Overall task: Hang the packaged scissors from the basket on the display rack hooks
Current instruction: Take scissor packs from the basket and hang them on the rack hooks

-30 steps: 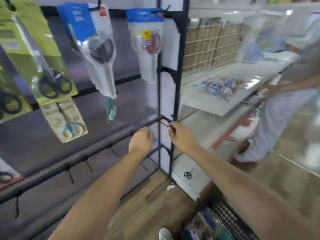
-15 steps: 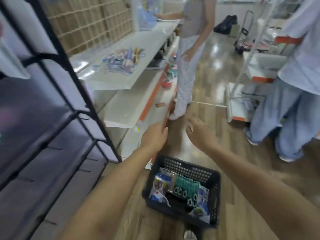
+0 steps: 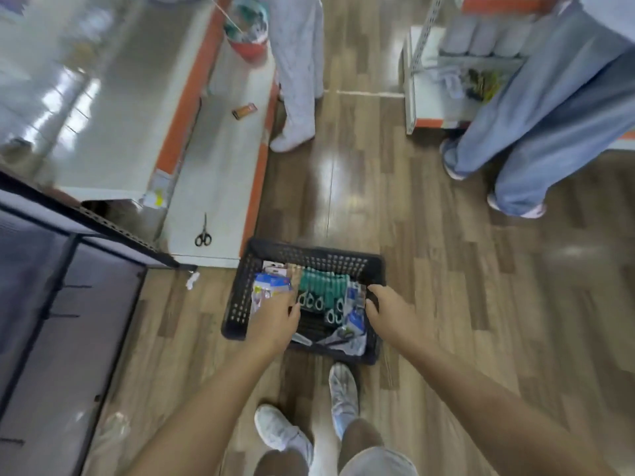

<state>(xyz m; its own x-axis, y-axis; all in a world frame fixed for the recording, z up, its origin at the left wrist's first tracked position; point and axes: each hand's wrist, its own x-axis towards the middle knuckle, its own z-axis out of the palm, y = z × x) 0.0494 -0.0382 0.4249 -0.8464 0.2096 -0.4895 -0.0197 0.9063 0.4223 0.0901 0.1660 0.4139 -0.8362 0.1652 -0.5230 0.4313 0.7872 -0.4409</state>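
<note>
The view has tipped down from the dark metal display rack [image 3: 62, 304] to the wood-plank floor [image 3: 464, 304], where a black perforated plastic basket [image 3: 237, 297] sits just ahead of the person's pale shoes [image 3: 343, 396]. A second ago both hands were up at the rack's crossbar; half a second ago they hovered above the basket; now both have dropped into it.

The left hand [image 3: 275, 324] reaches over the basket's left half, fingers loosely bent and lying on a clear packet with a blue header card [image 3: 271, 281]; the blur hides whether they actually close on it. The right hand [image 3: 388, 314] is over the right side, fingers curled downward near the basket's right wall, and I cannot tell whether it holds anything.

The packaged scissors are in the basket: a row of teal-handled scissors in packs [image 3: 323, 286] lies between the two hands, with more blue-and-clear packs [image 3: 354, 321] beside and below them near the right hand.

The rack now shows only at the left edge, its lower bars bare. A loose pair of black-handled scissors [image 3: 203, 231] lies on the white base shelf with orange trim [image 3: 213, 166] beside the basket. Two other people's legs stand further off, one in pale trousers [image 3: 299, 63], one in wide blue jeans [image 3: 549, 115].
</note>
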